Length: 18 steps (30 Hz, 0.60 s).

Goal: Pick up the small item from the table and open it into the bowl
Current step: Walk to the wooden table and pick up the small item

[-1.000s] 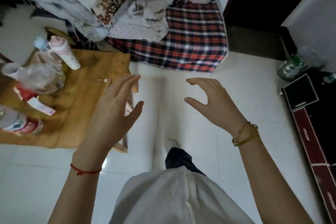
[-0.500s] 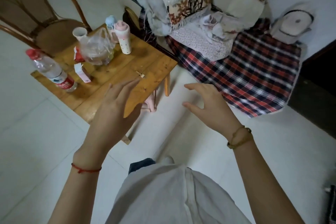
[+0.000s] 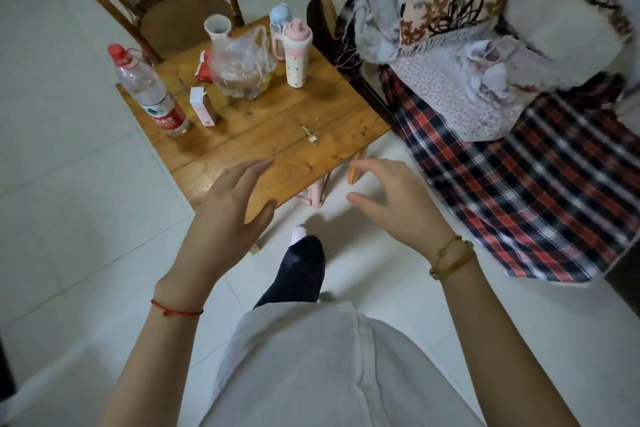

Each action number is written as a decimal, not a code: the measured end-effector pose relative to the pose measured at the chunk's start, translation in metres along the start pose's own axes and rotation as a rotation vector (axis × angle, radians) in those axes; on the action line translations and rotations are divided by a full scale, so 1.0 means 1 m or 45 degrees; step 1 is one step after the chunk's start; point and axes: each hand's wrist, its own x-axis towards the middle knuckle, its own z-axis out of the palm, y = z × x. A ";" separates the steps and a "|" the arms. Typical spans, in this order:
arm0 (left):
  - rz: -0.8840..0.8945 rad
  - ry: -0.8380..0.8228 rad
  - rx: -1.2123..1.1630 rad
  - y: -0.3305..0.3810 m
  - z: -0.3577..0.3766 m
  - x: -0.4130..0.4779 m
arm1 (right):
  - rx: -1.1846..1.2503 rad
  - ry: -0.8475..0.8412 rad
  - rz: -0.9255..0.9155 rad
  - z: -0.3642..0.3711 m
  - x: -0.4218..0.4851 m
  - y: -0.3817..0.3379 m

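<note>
A low wooden table (image 3: 263, 135) stands ahead of me. On it lie a small metal item (image 3: 310, 135), a small pink-and-brown box (image 3: 202, 110) and a clear plastic bag (image 3: 242, 66) over something I cannot make out. No bowl is plainly visible. My left hand (image 3: 232, 215) hovers over the table's near corner, fingers spread, holding nothing. My right hand (image 3: 394, 198) floats beyond the table's right edge, fingers curved and apart, also holding nothing.
A water bottle (image 3: 149, 90), a white cup (image 3: 217, 28), a pink flask (image 3: 296, 55) and a blue bottle (image 3: 278, 24) share the table. A rattan chair (image 3: 166, 0) stands behind it. A sofa with plaid cloth (image 3: 519, 184) and piled blankets sits right. White tile floor surrounds.
The view has swung left and down, bringing the whole table and the chair into sight. Both hands stay open and now sit closer to the table's near corner.
</note>
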 end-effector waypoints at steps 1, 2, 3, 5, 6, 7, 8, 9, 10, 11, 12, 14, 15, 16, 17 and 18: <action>-0.005 0.000 -0.006 -0.003 0.003 0.008 | 0.002 -0.014 -0.002 0.001 0.009 0.003; -0.012 0.002 -0.011 -0.007 0.006 0.016 | 0.004 -0.030 -0.005 0.001 0.019 0.006; -0.021 0.004 -0.015 -0.010 0.008 0.025 | 0.004 -0.046 -0.009 0.001 0.030 0.008; -0.044 0.014 -0.017 -0.017 0.013 0.046 | 0.007 -0.076 -0.008 0.001 0.055 0.014; -0.053 0.017 -0.018 -0.020 0.015 0.057 | 0.007 -0.091 -0.005 0.000 0.068 0.016; -0.061 0.014 -0.017 -0.024 0.017 0.069 | 0.000 -0.105 -0.006 0.000 0.081 0.019; -0.066 0.009 -0.019 -0.028 0.018 0.081 | -0.013 -0.120 -0.009 -0.001 0.095 0.021; -0.071 0.004 -0.024 -0.032 0.021 0.092 | -0.029 -0.136 -0.016 -0.002 0.110 0.023; -0.077 -0.002 -0.034 -0.037 0.023 0.104 | -0.044 -0.153 -0.024 -0.003 0.124 0.026; -0.088 -0.009 -0.045 -0.042 0.026 0.116 | -0.053 -0.168 -0.031 -0.003 0.138 0.028; -0.101 -0.018 -0.058 -0.048 0.029 0.127 | -0.054 -0.182 -0.032 -0.002 0.152 0.030; -0.136 -0.041 -0.108 -0.061 0.039 0.150 | -0.042 -0.207 -0.018 0.000 0.180 0.035; -0.169 -0.061 -0.154 -0.069 0.044 0.161 | -0.041 -0.217 -0.008 0.001 0.193 0.039; -0.207 -0.087 -0.202 -0.076 0.051 0.173 | -0.046 -0.228 0.005 0.004 0.207 0.042; -0.240 -0.113 -0.239 -0.083 0.058 0.184 | -0.053 -0.240 0.023 0.006 0.220 0.046; -0.270 -0.140 -0.261 -0.091 0.065 0.196 | -0.057 -0.252 0.043 0.008 0.233 0.050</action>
